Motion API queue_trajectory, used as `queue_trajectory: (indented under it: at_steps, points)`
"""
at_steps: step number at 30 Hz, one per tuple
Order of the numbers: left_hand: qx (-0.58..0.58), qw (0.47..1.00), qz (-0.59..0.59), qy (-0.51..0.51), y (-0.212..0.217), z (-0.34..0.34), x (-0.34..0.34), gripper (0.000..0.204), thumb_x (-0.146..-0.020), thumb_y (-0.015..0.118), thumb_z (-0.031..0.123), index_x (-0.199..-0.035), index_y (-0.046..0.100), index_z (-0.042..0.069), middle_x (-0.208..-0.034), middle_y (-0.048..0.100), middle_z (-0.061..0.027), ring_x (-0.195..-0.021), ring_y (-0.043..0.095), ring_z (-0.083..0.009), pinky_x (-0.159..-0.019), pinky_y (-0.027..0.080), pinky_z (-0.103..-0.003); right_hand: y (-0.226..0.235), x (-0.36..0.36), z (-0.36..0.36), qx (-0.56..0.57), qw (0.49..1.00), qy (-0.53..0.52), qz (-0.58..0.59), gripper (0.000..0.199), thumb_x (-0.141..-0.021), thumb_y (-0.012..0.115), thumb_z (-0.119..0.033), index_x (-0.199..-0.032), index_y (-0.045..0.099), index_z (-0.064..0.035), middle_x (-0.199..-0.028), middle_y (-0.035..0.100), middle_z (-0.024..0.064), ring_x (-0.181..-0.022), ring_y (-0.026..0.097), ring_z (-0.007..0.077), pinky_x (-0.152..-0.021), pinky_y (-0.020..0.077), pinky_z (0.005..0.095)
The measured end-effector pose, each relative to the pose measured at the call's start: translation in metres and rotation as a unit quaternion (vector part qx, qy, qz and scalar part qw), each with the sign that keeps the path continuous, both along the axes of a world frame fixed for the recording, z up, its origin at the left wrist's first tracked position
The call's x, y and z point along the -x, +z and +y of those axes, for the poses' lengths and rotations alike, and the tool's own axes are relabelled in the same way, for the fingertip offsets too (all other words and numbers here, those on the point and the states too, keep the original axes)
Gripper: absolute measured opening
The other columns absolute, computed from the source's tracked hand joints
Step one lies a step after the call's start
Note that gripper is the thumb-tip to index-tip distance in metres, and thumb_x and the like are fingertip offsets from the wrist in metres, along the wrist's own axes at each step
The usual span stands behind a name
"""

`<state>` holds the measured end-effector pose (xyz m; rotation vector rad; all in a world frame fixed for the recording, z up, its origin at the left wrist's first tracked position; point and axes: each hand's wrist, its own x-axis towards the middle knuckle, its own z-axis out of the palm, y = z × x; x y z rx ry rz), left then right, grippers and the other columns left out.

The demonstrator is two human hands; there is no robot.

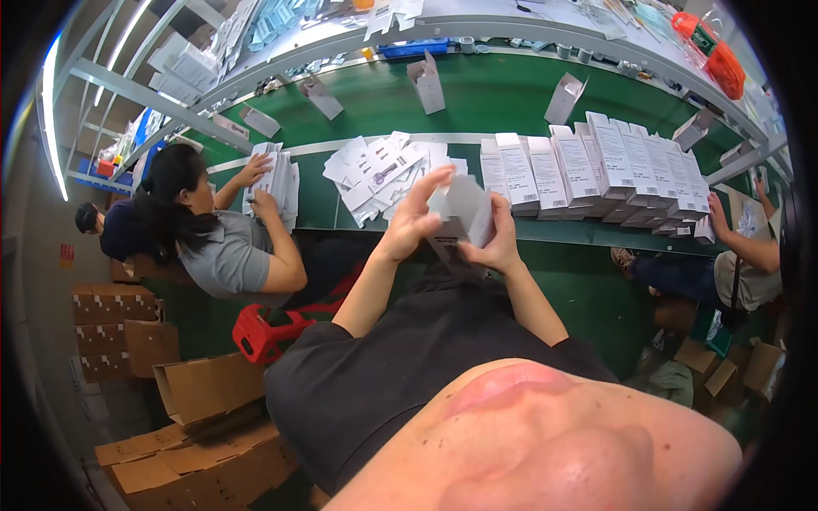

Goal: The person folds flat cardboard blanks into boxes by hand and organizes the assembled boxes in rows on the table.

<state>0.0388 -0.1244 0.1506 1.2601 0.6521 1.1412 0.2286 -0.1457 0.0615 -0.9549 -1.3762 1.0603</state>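
above the belt, both hands (456,226) fold a carton (463,213).

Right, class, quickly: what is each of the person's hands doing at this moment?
Left hand: closed on the small white carton, fingers on its top flap.
Right hand: closed on the same carton from the side.

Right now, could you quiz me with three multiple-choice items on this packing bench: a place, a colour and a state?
1. Where is the row of upright white cartons?
A. right of the hands
B. on the floor
C. on the stool

2. What colour is the bench top?
A. blue
B. green
C. yellow

3. The small white carton is
A. lying on the bench
B. held in both hands
C. inside a brown box

Answers: 1 A, they line the bench's right side. 2 B, green surface. 3 B, left hand and right hand both grip it.
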Motion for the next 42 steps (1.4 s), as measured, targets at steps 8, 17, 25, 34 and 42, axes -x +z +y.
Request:
queue_trajectory:
  at_steps: [8, 17, 25, 34, 42]
  points:
    - [-0.354, 0.921, 0.163, 0.003, -0.023, 0.025, -0.04, 0.054, -0.089, 0.064, 0.02, -0.139, 0.047, 0.008, -0.145, 0.047, -0.0133, -0.13, 0.046, -0.0271, -0.112, 0.032, -0.038, 0.06, -0.013, 0.009, 0.033, 0.991, -0.067, 0.108, 0.044, -0.09, 0.058, -0.014, -0.131, 0.05, -0.0007, -0.124, 0.06, 0.0174, -0.114, 0.056, 0.0293, -0.1, 0.0426, 0.0378]
    - [-0.03, 0.998, -0.046, 0.01, -0.026, 0.037, -0.077, 0.042, -0.096, 0.047, 0.01, -0.137, 0.045, 0.008, -0.144, 0.045, -0.0148, -0.133, 0.04, -0.0281, -0.114, 0.027, -0.038, 0.086, -0.008, 0.028, -0.031, 0.991, -0.12, -0.043, 0.036, -0.095, 0.047, -0.013, -0.128, 0.052, -0.0019, -0.126, 0.057, 0.0146, -0.114, 0.052, 0.0254, -0.101, 0.0376, 0.0347]
    - [-0.154, 0.987, 0.019, -0.029, -0.049, 0.031, -0.062, 0.031, -0.096, 0.045, 0.013, -0.126, 0.046, 0.008, -0.146, 0.041, -0.0149, -0.134, 0.037, -0.0296, -0.116, 0.024, -0.043, 0.07, -0.011, 0.018, 0.029, 0.994, -0.105, 0.014, 0.038, -0.088, 0.047, -0.01, -0.125, 0.053, -0.0017, -0.125, 0.057, 0.0146, -0.112, 0.052, 0.0251, -0.101, 0.0381, 0.0332]
    - [-0.062, 0.991, 0.121, 0.013, -0.066, -0.01, -0.055, 0.027, -0.089, 0.049, 0.007, -0.115, 0.045, 0.006, -0.143, 0.04, -0.018, -0.131, 0.04, -0.0344, -0.113, 0.028, -0.04, 0.054, -0.008, -0.004, 0.035, 0.993, -0.087, -0.077, 0.048, -0.076, 0.047, -0.002, -0.123, 0.056, 0.0002, -0.119, 0.06, 0.0168, -0.105, 0.056, 0.0284, -0.097, 0.0427, 0.033]
    - [0.042, 0.997, -0.052, -0.032, -0.075, -0.021, -0.037, 0.067, -0.082, 0.058, 0.013, -0.145, 0.035, 0.004, -0.142, 0.043, -0.0211, -0.133, 0.04, -0.036, -0.112, 0.03, -0.042, 0.042, -0.011, -0.012, 0.082, 0.995, -0.031, 0.04, 0.05, -0.077, 0.045, -0.001, -0.126, 0.054, -0.0017, -0.121, 0.06, 0.0137, -0.105, 0.056, 0.0241, -0.095, 0.0425, 0.0297]
